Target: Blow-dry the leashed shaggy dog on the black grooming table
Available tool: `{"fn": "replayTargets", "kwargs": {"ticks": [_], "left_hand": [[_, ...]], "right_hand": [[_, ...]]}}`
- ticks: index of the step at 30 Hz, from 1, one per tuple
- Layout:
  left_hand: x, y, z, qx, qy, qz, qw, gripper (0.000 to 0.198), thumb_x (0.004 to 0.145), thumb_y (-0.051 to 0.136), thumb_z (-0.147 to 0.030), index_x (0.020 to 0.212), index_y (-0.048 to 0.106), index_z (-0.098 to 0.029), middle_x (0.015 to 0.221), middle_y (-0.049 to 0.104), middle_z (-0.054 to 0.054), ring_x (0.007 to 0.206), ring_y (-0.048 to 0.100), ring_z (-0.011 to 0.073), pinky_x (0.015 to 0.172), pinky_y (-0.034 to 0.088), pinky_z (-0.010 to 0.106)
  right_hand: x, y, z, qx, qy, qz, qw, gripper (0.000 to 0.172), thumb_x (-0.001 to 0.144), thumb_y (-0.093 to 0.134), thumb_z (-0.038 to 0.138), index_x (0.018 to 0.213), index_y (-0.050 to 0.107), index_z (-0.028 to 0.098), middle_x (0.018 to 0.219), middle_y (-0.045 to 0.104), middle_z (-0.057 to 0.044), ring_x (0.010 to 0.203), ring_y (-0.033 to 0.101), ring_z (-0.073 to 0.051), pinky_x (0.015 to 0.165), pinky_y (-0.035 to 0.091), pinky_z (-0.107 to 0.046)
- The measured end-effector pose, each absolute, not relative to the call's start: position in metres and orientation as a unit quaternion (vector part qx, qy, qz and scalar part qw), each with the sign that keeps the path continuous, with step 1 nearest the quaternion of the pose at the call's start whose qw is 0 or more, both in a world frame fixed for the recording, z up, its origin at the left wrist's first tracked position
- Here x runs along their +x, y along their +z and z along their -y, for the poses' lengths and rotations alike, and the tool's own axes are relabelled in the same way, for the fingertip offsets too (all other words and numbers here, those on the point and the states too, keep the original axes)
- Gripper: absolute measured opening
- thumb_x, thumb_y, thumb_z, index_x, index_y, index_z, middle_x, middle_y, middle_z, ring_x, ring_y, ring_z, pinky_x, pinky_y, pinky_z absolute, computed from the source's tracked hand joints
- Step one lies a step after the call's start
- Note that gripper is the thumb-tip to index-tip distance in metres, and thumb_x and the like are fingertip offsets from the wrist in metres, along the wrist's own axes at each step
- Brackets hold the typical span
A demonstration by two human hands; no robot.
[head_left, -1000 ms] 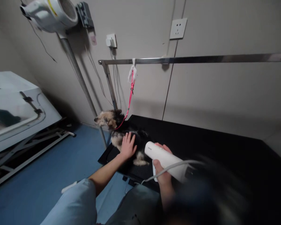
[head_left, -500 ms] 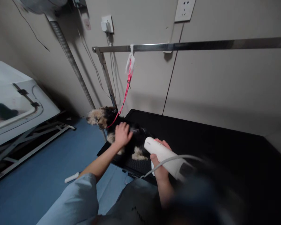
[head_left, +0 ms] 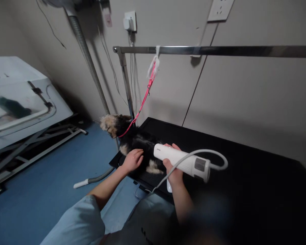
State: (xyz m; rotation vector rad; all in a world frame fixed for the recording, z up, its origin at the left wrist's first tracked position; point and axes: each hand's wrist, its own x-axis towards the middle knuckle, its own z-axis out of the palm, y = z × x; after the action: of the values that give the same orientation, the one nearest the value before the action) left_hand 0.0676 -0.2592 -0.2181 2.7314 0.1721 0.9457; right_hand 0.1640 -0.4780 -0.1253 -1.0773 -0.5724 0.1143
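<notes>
A small black and tan dog (head_left: 140, 141) is on the black table (head_left: 239, 153), its head towards the left. My left hand (head_left: 133, 160) lies against the dog's near side with its fingers stretched out. In my right hand (head_left: 173, 170) is a white hair dryer (head_left: 181, 160), its front end close to the dog's rear. A grey cord (head_left: 214, 151) loops from the dryer's back end and runs down past the table's near edge. The dog wears a pink leash (head_left: 142, 103) round its neck, tied by a white strip to the metal bar (head_left: 188, 50) above.
A white tub (head_left: 40, 119) on a metal scissor frame stands at left. A grey hose (head_left: 88, 56) hangs by the wall, and its white nozzle (head_left: 81, 183) lies low by the blue floor (head_left: 53, 173). Wall sockets (head_left: 221, 9) are above the bar.
My left hand has slid from the dog's upper back down to its near side. The hair dryer has turned to lie more level, its back end now in sight. The view has shifted left.
</notes>
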Motion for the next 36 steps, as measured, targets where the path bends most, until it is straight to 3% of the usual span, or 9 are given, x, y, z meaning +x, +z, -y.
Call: {"fn": "replayTargets", "kwargs": {"ticks": [4,7,9,13,19,24,28,34,36], "left_hand": [[0.055,-0.200,0.236,0.918,0.372,-0.097,0.099,0.032,0.096,0.051,-0.027,0.109,0.078,-0.016,0.113,0.077,0.017,0.109,0.071,0.0296,0.100,0.055,0.049],[0.071,-0.186,0.231,0.910,0.371,-0.174,0.059,0.036,0.095,0.051,-0.026,0.119,0.076,-0.015,0.130,0.071,0.019,0.131,0.059,0.0370,0.119,0.032,0.063],[0.095,-0.185,0.241,0.915,0.343,-0.208,0.045,0.044,0.094,0.052,-0.028,0.131,0.070,-0.011,0.144,0.062,0.021,0.143,0.047,0.0408,0.122,0.020,0.067],[0.148,-0.206,0.299,0.943,0.274,-0.182,0.051,0.066,0.090,0.057,-0.030,0.150,0.053,-0.003,0.159,0.044,0.026,0.150,0.037,0.0421,0.123,0.022,0.061],[0.169,-0.235,0.366,0.986,0.153,-0.024,0.064,0.066,0.093,0.057,-0.040,0.148,0.055,-0.004,0.161,0.044,0.022,0.154,0.033,0.0363,0.127,0.023,0.052],[0.128,-0.198,0.287,0.934,0.224,-0.277,0.017,0.068,0.098,0.048,-0.040,0.155,0.045,-0.002,0.163,0.038,0.024,0.149,0.039,0.0397,0.120,0.033,0.054],[0.117,-0.174,0.245,0.894,0.271,-0.354,-0.028,0.060,0.100,0.044,-0.038,0.149,0.054,-0.005,0.156,0.050,0.022,0.140,0.048,0.0429,0.121,0.019,0.068],[0.155,-0.233,0.347,0.968,0.200,-0.145,0.044,0.057,0.095,0.056,-0.035,0.147,0.059,-0.011,0.165,0.037,0.021,0.154,0.027,0.0431,0.123,0.021,0.064],[0.153,-0.270,0.393,0.982,0.147,-0.038,0.109,0.057,0.093,0.061,-0.038,0.144,0.062,-0.013,0.162,0.042,0.022,0.153,0.029,0.0431,0.124,0.023,0.062]], "right_hand": [[0.163,-0.122,0.476,-0.516,0.063,0.283,0.806,0.069,0.079,0.082,0.037,0.140,0.049,0.031,0.139,0.064,-0.009,0.129,0.063,-0.026,0.118,0.042,-0.062],[0.160,-0.127,0.484,-0.525,0.048,0.272,0.805,0.072,0.077,0.083,0.037,0.140,0.049,0.030,0.142,0.062,-0.011,0.132,0.061,-0.027,0.119,0.041,-0.062],[0.160,-0.132,0.491,-0.538,0.037,0.249,0.804,0.074,0.078,0.082,0.037,0.142,0.047,0.027,0.145,0.060,-0.013,0.133,0.061,-0.028,0.119,0.041,-0.062],[0.164,-0.143,0.510,-0.552,0.012,0.214,0.806,0.079,0.077,0.081,0.039,0.144,0.043,0.022,0.146,0.058,-0.018,0.132,0.061,-0.030,0.117,0.044,-0.060],[0.169,-0.155,0.531,-0.566,-0.029,0.197,0.800,0.073,0.077,0.080,0.044,0.139,0.047,0.022,0.141,0.062,-0.016,0.128,0.064,-0.030,0.112,0.048,-0.059],[0.159,-0.161,0.535,-0.559,-0.024,0.197,0.805,0.072,0.079,0.081,0.040,0.141,0.047,0.024,0.143,0.061,-0.015,0.132,0.061,-0.031,0.116,0.045,-0.059],[0.152,-0.163,0.536,-0.553,-0.035,0.195,0.809,0.071,0.078,0.081,0.038,0.140,0.050,0.025,0.141,0.063,-0.013,0.131,0.062,-0.030,0.114,0.048,-0.058],[0.144,-0.165,0.552,-0.581,-0.056,0.188,0.790,0.069,0.075,0.084,0.038,0.136,0.054,0.023,0.139,0.064,-0.014,0.126,0.065,-0.031,0.109,0.053,-0.055],[0.141,-0.167,0.559,-0.591,-0.054,0.170,0.787,0.068,0.075,0.082,0.038,0.135,0.053,0.023,0.139,0.064,-0.013,0.127,0.064,-0.031,0.109,0.053,-0.055]]}}
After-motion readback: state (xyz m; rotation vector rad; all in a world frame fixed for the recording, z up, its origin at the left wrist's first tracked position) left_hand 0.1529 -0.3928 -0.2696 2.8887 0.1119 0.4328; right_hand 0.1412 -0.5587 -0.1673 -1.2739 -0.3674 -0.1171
